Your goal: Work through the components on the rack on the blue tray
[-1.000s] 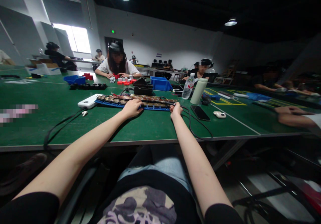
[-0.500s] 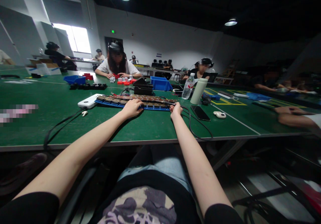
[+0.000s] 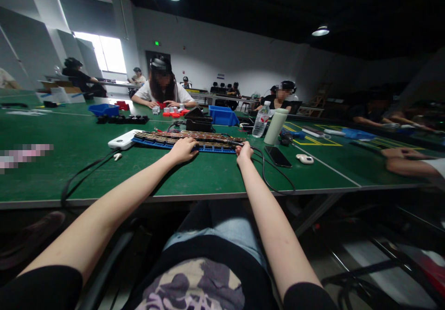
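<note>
A long blue rack [image 3: 148,143] lies across the green table in front of me, with several thin copper-coloured strips [image 3: 170,136] running lengthwise over it. My left hand [image 3: 184,149] rests on the rack's near edge, fingers apart and slightly bent, holding nothing I can see. At the rack's right end, my right hand [image 3: 244,151] is closed around a dark, pen-shaped soldering iron [image 3: 230,142]. Its tip points left over the strips, but whether it touches them is too small to tell. A black cord [image 3: 264,171] loops from this hand over the table.
Right of the rack are a phone [image 3: 278,156], a pale green flask [image 3: 276,127], a water bottle [image 3: 261,120] and an earbud case [image 3: 304,159]. A white power bank [image 3: 125,139] touches the left end. Behind stand a black box [image 3: 199,122] and blue bin [image 3: 223,115]. Co-workers sit around.
</note>
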The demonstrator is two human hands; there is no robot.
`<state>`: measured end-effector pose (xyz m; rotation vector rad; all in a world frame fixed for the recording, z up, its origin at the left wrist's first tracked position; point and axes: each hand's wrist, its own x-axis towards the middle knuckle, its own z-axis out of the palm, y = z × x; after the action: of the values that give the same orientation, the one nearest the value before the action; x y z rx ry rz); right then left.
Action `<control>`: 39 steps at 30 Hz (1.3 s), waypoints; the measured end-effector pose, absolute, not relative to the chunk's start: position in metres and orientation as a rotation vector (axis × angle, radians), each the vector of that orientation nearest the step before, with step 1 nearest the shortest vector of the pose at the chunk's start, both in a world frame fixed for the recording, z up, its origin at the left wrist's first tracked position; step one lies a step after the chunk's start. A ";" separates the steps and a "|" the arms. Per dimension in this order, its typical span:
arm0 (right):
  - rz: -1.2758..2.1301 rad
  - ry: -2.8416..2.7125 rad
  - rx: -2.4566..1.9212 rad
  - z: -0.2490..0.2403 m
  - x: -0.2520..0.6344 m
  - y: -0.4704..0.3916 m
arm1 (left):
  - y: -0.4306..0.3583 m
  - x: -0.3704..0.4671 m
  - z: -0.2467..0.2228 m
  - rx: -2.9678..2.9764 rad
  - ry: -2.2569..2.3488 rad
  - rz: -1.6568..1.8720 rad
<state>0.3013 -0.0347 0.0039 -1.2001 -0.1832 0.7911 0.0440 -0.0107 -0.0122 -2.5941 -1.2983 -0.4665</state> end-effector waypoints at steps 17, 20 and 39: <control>0.806 -0.160 -1.198 0.010 0.300 -0.041 | -0.010 0.044 -0.012 -2.598 -1.281 -0.455; 0.805 -0.152 -1.191 0.008 0.300 -0.039 | -0.009 0.043 -0.013 -2.585 -1.281 -0.453; 0.796 -0.168 -1.175 0.006 0.299 -0.037 | -0.005 0.042 -0.018 -2.561 -1.258 -0.509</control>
<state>0.2993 -0.0371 0.0060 -1.1754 -0.1679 0.7957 0.0417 -0.0045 -0.0176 -2.5612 -1.2577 -0.5090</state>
